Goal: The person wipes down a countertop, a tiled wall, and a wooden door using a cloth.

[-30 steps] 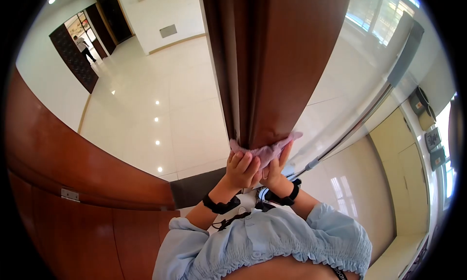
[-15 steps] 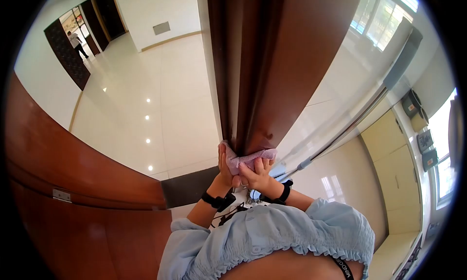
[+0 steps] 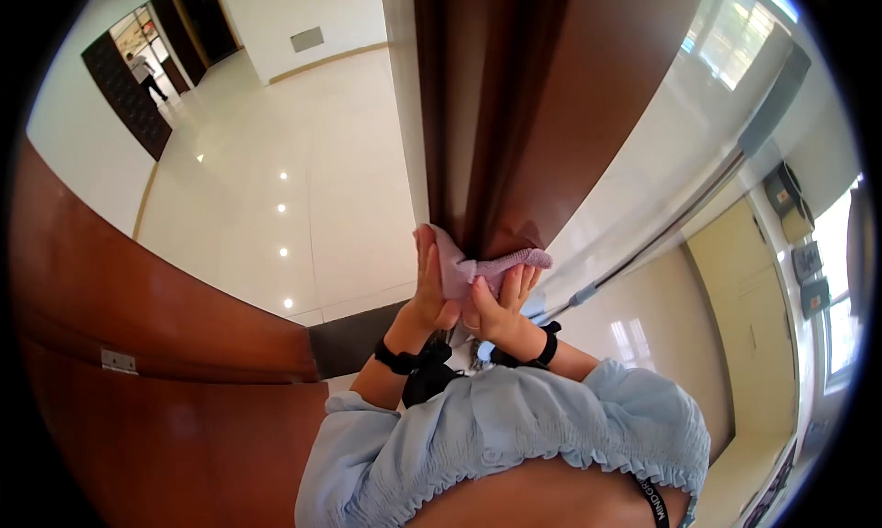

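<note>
A pink cloth [image 3: 459, 269] is wrapped round the edge of a dark brown wooden door frame [image 3: 551, 142]. My left hand [image 3: 427, 285] presses the cloth from the left side, fingers pointing up along it. On the right, my right hand [image 3: 503, 303] holds the cloth against the frame's face, its thumb near the middle. Both wrists carry black bands.
A reddish-brown door [image 3: 165, 271] with a metal hinge [image 3: 118, 361] curves along the left. A long-handled mop [image 3: 680, 220] leans at the right, near yellowish cabinets [image 3: 749, 317]. Far off at the upper left stands a person [image 3: 145, 76].
Both hands and the cloth moved down the frame, then back up a little. The left hand's fingers, earlier curled over the cloth, now lie straighter along its side.
</note>
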### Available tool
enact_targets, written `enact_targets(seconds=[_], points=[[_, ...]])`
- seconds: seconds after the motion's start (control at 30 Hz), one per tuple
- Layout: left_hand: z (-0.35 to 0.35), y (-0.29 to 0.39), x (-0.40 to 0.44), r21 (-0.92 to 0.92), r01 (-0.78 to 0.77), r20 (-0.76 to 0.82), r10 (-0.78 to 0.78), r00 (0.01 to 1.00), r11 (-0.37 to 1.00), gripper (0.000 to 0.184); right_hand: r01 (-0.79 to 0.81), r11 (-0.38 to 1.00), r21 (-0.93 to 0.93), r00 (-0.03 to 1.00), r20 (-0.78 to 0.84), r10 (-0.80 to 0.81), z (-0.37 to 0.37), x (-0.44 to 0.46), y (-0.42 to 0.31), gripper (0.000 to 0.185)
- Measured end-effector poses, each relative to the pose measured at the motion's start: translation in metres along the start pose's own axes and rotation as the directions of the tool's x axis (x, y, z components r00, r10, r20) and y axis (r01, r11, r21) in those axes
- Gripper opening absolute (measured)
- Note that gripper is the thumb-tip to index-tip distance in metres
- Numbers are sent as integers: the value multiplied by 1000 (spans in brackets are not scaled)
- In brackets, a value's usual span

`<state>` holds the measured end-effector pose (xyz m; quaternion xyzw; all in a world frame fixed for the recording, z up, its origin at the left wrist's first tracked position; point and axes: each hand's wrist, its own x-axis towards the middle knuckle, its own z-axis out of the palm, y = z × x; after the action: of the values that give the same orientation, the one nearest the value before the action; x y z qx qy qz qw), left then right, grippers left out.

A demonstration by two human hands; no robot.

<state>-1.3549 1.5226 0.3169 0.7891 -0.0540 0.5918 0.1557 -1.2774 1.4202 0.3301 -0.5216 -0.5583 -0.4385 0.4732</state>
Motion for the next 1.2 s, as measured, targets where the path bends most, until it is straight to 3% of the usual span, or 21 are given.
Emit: enact_targets(seconds=[0.17, 0.27, 0.33, 0.47, 0.53, 0.57, 0.67, 0.77, 0.97, 1.07, 1.17, 1.2], points=[[0, -18, -49, -143, 68, 86, -56, 995, 987, 68, -48, 997, -59, 998, 34, 50, 8, -23, -17, 34], [-19, -26, 4, -214, 78, 124, -52, 991, 974, 67, -72, 982, -176, 981, 166, 102, 1, 34, -45, 38], [-59, -14, 71, -214, 102, 265, -42, 963, 972, 66, -83, 959, -269, 970, 198, 140, -1, 87, -60, 40], [-51, -30, 115, -199, -65, 96, 85, 992, 978, 66, -167, 832, -529, 950, 141, 280, 9, 140, -76, 38], [-38, -45, 100, -121, -124, 10, 126, 992, 985, 67, -151, 770, -621, 973, 46, 228, 24, 130, -74, 37], [-29, -49, 87, -174, -104, -54, 96, 994, 979, 68, -149, 759, -634, 973, 42, 226, 27, 121, -74, 37], [-17, -56, 38, -92, -109, -44, 106, 993, 990, 67, -133, 746, -653, 974, 54, 221, 36, 68, -70, 37], [-26, -60, 17, -179, -56, 88, 73, 993, 982, 62, -124, 697, -706, 959, 94, 267, 40, 52, -74, 38], [-39, -49, 83, -329, -100, 15, 111, 994, 939, 64, -148, 650, -745, 954, 67, 294, 32, 97, -81, 40], [-46, -50, 103, -374, -68, 60, 97, 993, 925, 64, -175, 628, -759, 939, 62, 337, 34, 120, -81, 40], [-36, -50, 74, -506, 196, 121, -156, 980, 840, 65, -165, 627, -761, 903, 140, 407, 45, 115, -86, 41], [-36, -57, 58, -471, 203, 158, -144, 977, 858, 69, -142, 613, -777, 906, 148, 397, 54, 103, -87, 41]])
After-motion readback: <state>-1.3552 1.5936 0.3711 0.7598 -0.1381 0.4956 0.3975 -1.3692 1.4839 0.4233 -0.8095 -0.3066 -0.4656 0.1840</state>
